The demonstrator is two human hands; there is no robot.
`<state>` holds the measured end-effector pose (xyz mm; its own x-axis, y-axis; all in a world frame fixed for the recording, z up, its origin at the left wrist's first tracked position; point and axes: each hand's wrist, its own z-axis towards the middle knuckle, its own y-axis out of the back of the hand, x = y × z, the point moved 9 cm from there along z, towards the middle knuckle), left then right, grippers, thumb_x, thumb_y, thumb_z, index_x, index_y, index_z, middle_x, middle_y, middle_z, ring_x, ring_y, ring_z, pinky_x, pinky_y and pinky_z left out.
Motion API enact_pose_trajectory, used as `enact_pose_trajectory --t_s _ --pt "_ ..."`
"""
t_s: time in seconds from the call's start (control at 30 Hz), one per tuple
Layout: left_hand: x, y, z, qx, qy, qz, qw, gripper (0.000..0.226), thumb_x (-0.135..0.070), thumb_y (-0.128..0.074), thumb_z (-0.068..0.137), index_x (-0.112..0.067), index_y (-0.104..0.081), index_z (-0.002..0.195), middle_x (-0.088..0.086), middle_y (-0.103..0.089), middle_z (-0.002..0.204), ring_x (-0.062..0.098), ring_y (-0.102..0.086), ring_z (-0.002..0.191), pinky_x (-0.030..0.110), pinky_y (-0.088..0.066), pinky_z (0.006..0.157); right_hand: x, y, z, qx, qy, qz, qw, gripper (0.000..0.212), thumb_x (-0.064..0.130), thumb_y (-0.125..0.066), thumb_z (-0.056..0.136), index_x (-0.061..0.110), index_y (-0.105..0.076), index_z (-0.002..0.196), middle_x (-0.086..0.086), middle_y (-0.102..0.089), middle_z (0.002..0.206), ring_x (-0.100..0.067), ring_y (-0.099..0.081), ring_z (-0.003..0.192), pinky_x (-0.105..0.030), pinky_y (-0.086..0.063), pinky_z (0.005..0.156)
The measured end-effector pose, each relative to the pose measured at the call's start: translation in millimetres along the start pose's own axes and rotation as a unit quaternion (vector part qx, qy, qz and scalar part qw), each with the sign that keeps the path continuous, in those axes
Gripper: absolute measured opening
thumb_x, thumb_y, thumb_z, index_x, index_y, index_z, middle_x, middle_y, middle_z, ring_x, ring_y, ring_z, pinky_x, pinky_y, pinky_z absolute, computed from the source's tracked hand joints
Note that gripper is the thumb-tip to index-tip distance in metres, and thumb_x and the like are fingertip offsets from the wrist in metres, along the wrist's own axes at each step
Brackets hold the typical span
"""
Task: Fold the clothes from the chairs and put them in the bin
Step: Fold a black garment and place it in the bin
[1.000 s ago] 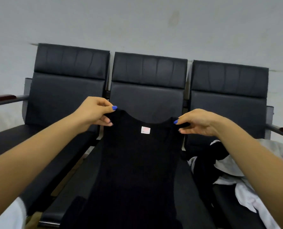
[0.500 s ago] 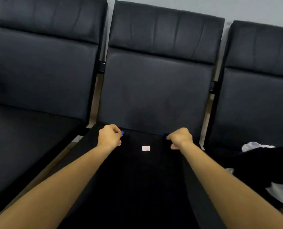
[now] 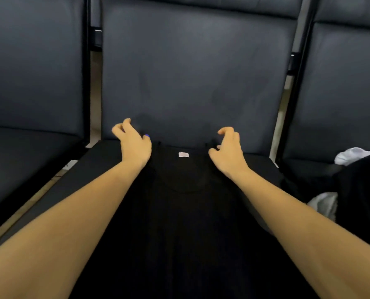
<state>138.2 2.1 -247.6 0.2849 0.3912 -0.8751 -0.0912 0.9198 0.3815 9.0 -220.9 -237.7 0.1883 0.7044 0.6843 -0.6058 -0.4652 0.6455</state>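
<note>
A black top [image 3: 186,212] is being spread flat and unfolded on the middle chair seat [image 3: 106,154] beneath loosely curled, empty left hand [image 3: 134,145] and right hand [image 3: 228,152], while more clothes [image 3: 352,169] are waiting unfolded

Bare forearms, no sleeves, blue-painted thumbnail on left grip [image 3: 134,145]

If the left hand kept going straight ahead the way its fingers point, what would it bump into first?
Most likely the backrest of the middle chair. The left hand hovers by the black top's shoulder, fingers loosely curled toward that backrest, with nothing visible between, though depth is hard to judge.
</note>
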Motion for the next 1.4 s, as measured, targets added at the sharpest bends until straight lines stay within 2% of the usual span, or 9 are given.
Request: enact_pose_trajectory --t_s 0.2,0.33,0.5,0.57,0.77,0.87,1.03,1.17,1.4 --pt "-26.6 60.9 -56.8 0.042 -0.037 -0.027 0.998 0.053 -0.007 -0.052 0.096 -0.01 -0.03 0.144 0.007 -0.021 0.143 0.006 -0.051 0.076 0.006 -0.037 0.07 22.6 23.0 -90.6 0.171 0.072 -0.017 0.982 0.064 0.016 -0.062 0.089 0.02 -0.03 0.143 -0.001 -0.025 0.147 -0.018 -0.041 0.128 -0.027 -0.036 0.104" --pt "-16.5 114.2 -106.5 0.079 -0.011 -0.024 0.997 0.037 -0.018 -0.048 0.099 -0.014 -0.043 0.135 0.009 -0.043 0.135 0.024 -0.06 0.101 0.034 -0.044 0.087 24.8 41.9 -167.4 0.318 0.059 -0.103 0.941 0.061 0.039 -0.062 0.09 0.027 -0.035 0.143 0.002 -0.019 0.153 -0.015 -0.016 0.144 -0.032 -0.022 0.115" --pt "-5.5 163.7 -180.3 0.136 -0.045 0.126 0.982 0.034 -0.009 -0.063 0.088 -0.009 -0.056 0.122 0.003 -0.056 0.101 0.017 -0.055 0.078 0.033 -0.042 0.081 45.2 85.0 -217.9 0.24 0.063 -0.086 0.965 0.009 0.03 -0.059 0.092 0.023 -0.064 0.091 0.008 -0.062 0.098 -0.011 -0.059 0.095 -0.027 -0.047 0.085" --pt "-7.9 181.1 -211.4 0.133 -0.104 0.257 0.951 0.031 -0.015 -0.067 0.086 -0.012 -0.06 0.116 -0.002 -0.053 0.093 0.025 -0.056 0.089 0.039 -0.044 0.083 42.0 98.8 -230.6 0.193 0.022 -0.104 0.975 0.016 0.028 -0.056 0.091 0.023 -0.057 0.075 0.006 -0.062 0.078 -0.019 -0.06 0.079 -0.033 -0.046 0.069" --pt "-18.4 188.9 -270.1 0.203 -0.217 0.355 0.886 0.04 -0.045 -0.046 0.096 -0.016 -0.064 0.116 0.0 -0.062 0.118 0.026 -0.058 0.11 0.041 -0.04 0.096 25.3 122.1 -289.6 0.168 -0.005 -0.353 0.921 0.036 0.045 -0.038 0.098 0.014 -0.048 0.081 -0.007 -0.062 0.096 -0.033 -0.061 0.094 -0.033 -0.038 0.067" --pt "-8.6 177.1 -284.3 0.275 -0.178 0.314 0.891 0.045 -0.037 -0.038 0.102 -0.013 -0.046 0.14 0.002 -0.041 0.149 0.016 -0.035 0.139 0.031 -0.016 0.116 16.2 127.7 -307.0 0.18 -0.027 -0.381 0.906 0.049 0.056 -0.031 0.098 0.015 -0.048 0.079 -0.004 -0.061 0.089 -0.029 -0.063 0.091 -0.032 -0.04 0.065" --pt "-6.0 162.4 -301.3 0.307 -0.167 0.315 0.883 0.086 -0.071 0.001 0.085 -0.021 -0.014 0.153 -0.012 0.005 0.157 0.001 0.006 0.142 0.022 0.006 0.115 22.0 124.6 -312.4 0.176 0.005 -0.369 0.913 0.036 0.051 -0.031 0.099 0.017 -0.038 0.089 -0.001 -0.055 0.082 -0.027 -0.064 0.087 -0.032 -0.039 0.061" --pt "10.4 162.0 -292.3 0.318 -0.131 0.366 0.865 0.132 -0.09 0.03 0.044 -0.025 -0.007 0.153 -0.011 0.0 0.16 0.002 0.007 0.144 0.029 0.004 0.118 22.1 128.8 -311.1 0.161 -0.021 -0.424 0.891 0.04 0.053 -0.03 0.099 0.014 -0.032 0.094 -0.002 -0.058 0.086 -0.025 -0.063 0.085 -0.032 -0.036 0.059" --pt "14.8 157.7 -293.0 0.334 -0.133 0.391 0.847 0.134 -0.091 0.031 0.04 -0.027 -0.002 0.153 -0.011 0.002 0.16 -0.002 0.012 0.138 0.028 0.007 0.117 14.1 118.6 -302.4 0.199 -0.074 -0.239 0.948 0.034 0.027 -0.039 0.099 0.012 -0.035 0.068 -0.006 -0.053 0.076 -0.029 -0.055 0.067 -0.034 -0.042 0.065"
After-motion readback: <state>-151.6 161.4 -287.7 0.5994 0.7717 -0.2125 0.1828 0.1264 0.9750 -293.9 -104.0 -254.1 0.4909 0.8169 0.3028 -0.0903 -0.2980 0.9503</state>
